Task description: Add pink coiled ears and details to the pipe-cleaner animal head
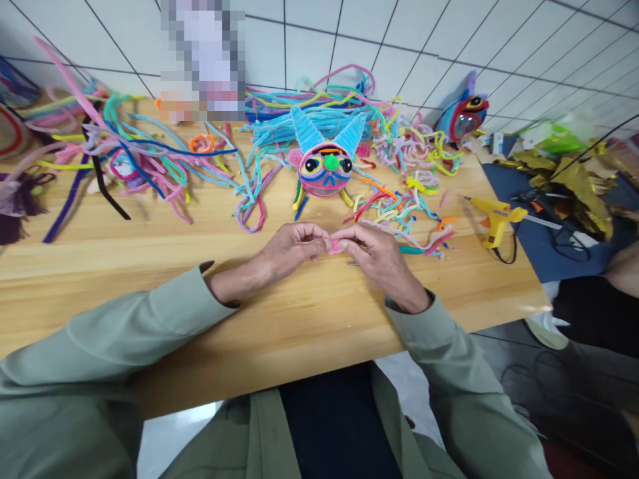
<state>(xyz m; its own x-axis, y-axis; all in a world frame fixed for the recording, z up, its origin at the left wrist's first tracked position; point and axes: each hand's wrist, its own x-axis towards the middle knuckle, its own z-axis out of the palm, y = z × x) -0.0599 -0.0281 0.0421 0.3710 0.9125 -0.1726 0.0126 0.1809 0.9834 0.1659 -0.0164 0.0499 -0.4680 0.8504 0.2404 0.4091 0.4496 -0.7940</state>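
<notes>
My left hand (295,251) and my right hand (375,256) meet above the middle of the table. Between their fingertips they pinch a small pink piece of pipe cleaner (336,247), mostly hidden by the fingers. Just beyond them stands a colourful animal face (327,174) made of pipe cleaners, with tall blue ears, black eyes and a green nose. A round pink ear sits on its left side; no such ear shows on its right. A teal-handled tool (411,251) lies beside my right hand.
Loose pipe cleaners (150,159) spread over the left, and blue bundles (274,130) lie at the back. Curly offcuts (399,206) are scattered to the right, near a yellow glue gun (494,218). Another pipe-cleaner figure (464,118) stands at the back right. Someone's leg (599,313) shows at right.
</notes>
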